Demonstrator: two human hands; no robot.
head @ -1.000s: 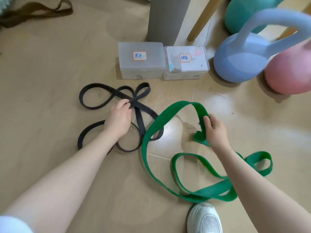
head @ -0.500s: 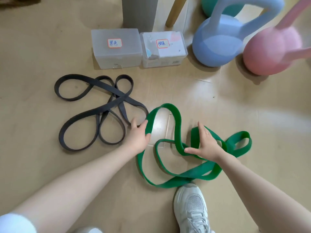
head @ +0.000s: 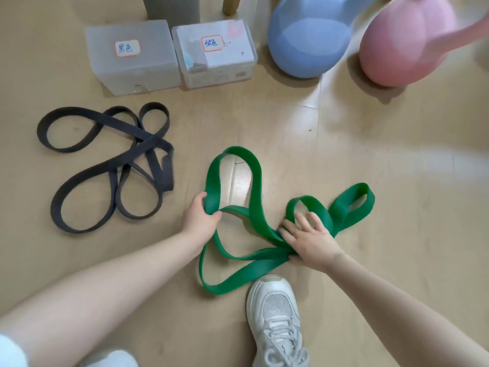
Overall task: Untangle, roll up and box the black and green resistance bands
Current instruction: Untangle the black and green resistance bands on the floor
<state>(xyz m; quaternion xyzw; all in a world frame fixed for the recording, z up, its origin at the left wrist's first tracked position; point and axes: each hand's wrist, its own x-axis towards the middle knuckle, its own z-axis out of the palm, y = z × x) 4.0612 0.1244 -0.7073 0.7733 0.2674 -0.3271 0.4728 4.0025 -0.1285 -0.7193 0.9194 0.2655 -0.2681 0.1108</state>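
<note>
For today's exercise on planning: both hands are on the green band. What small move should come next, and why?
Probably lift the left hand, which grips the tall loop of the green band, up and away while the right hand pins the crossed strands; that should open the tangle.

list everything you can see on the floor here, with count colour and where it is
green band: 1, green, looped on the floor at centre, held by both hands
black band: 1, black, tangled on the floor at left, untouched
boxes: 2, frosted clear with labelled lids, side by side at top, behind the black band
kettlebells: 2, one blue and one pink, top right
post: 1, grey, behind the boxes
wooden leg: 1, tan, top centre
shoe: 1, white, bottom centre
left hand: 1, grips the tall green loop
right hand: 1, fingers spread, presses the green band where its strands cross
</note>
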